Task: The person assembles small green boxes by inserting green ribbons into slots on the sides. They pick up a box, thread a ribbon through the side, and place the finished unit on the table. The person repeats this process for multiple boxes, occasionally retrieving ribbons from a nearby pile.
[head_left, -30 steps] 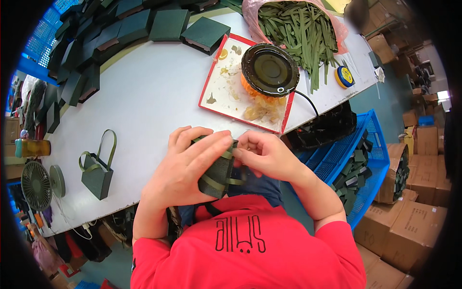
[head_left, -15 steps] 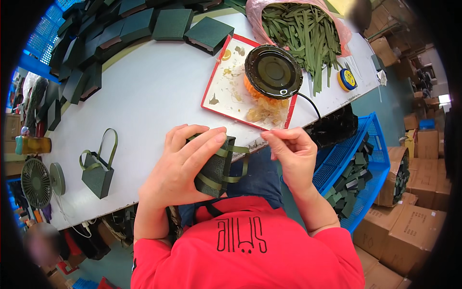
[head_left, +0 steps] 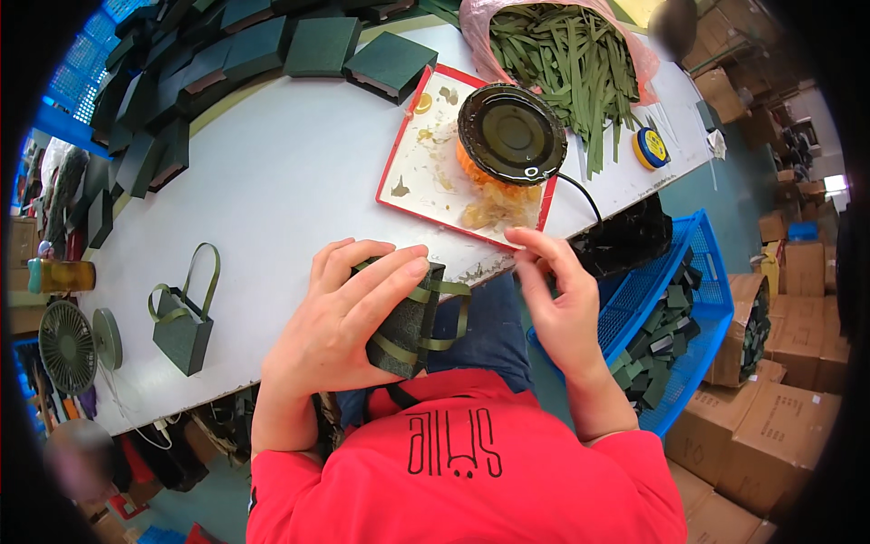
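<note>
My left hand (head_left: 340,317) grips a small dark green box (head_left: 406,332) with olive ribbon loops (head_left: 446,313) hanging off its right side, held at the table's near edge above my lap. My right hand (head_left: 562,304) is off the box, fingers spread and slightly curled, its fingertips close to the near corner of a red-edged tray (head_left: 408,172). On that tray stands a round black glue pot (head_left: 512,133) with amber glue lumps (head_left: 494,204) beside it.
A finished green box with a ribbon handle (head_left: 184,322) stands at the left on the white table (head_left: 272,181). Several dark green boxes (head_left: 353,45) line the far edge. A pink bag of green ribbon strips (head_left: 571,63), a tape measure (head_left: 649,148), a blue crate (head_left: 675,326) and cardboard cartons (head_left: 779,426) lie to the right.
My right hand let go of the box's ribbon and moved right and up toward the tray corner. My left hand kept hold of the box.
</note>
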The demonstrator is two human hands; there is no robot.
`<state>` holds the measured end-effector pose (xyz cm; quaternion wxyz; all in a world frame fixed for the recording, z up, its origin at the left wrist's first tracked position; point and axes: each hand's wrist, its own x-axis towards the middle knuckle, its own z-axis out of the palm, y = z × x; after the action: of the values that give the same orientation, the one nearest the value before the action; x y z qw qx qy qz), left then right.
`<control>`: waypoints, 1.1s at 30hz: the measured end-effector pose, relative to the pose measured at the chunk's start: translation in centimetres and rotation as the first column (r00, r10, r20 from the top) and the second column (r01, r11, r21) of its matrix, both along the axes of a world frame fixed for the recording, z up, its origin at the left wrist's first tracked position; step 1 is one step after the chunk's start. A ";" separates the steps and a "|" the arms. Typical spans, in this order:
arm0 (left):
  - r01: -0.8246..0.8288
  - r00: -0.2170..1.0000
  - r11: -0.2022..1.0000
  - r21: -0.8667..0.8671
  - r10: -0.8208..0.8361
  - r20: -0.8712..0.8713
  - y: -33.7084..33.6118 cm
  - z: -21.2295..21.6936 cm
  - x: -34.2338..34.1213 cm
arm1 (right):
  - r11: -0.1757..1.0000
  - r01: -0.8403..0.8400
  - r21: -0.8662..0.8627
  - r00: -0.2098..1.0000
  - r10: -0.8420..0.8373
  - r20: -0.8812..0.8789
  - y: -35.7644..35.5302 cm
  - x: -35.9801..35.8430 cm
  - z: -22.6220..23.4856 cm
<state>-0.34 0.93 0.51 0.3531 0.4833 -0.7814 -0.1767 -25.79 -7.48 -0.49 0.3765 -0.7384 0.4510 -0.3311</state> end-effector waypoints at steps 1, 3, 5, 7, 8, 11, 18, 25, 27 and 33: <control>0.000 1.000 1.000 0.000 0.000 -0.002 0.0 0.0 -0.1 | 0.999 -0.033 -0.023 0.998 0.034 0.054 0.2 0.3 0.0; 0.003 1.000 1.000 -0.002 -0.003 -0.003 0.0 0.1 -0.2 | 0.994 -0.098 0.047 0.984 0.090 0.151 0.6 1.0 0.1; 0.018 1.000 1.000 0.004 -0.018 -0.001 0.0 0.2 -0.4 | 0.968 -0.191 0.166 0.969 0.159 0.189 0.6 1.2 -0.1; 0.042 0.999 0.999 0.001 -0.042 0.021 -0.1 0.4 -0.6 | 0.956 -0.243 0.163 0.965 0.221 0.139 0.7 1.9 0.1; 0.053 0.998 0.999 -0.004 -0.053 0.043 -0.1 0.5 -0.6 | 0.949 -0.271 0.158 0.959 0.253 0.127 0.7 2.4 0.1; 0.075 0.990 0.997 -0.001 -0.074 0.122 -0.1 0.7 -0.8 | 0.905 -0.263 0.334 0.965 0.243 0.099 0.8 3.0 0.1; 0.068 0.979 0.998 -0.009 -0.065 0.194 -0.2 0.3 -1.0 | 0.843 -0.275 0.462 0.961 0.228 0.158 0.7 3.0 -0.7; -0.005 1.000 0.999 -0.038 0.004 -0.022 -0.1 -0.9 -0.6 | 0.917 -0.080 0.391 0.696 -0.230 0.680 0.3 1.7 -2.6; -0.040 0.996 0.999 -0.022 0.039 -0.076 0.2 -1.0 -0.7 | 0.940 -0.101 0.325 0.587 -0.208 0.783 0.2 0.8 -2.5; -0.089 0.995 0.996 -0.006 0.089 -0.048 0.0 -0.7 -0.2 | 0.831 -0.259 0.493 0.887 0.003 0.461 1.2 -0.2 0.5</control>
<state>-0.55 0.96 -0.22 0.3811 0.5118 -0.7511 -0.1690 -25.97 -6.24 0.02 0.6840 -0.5367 0.3754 -0.3212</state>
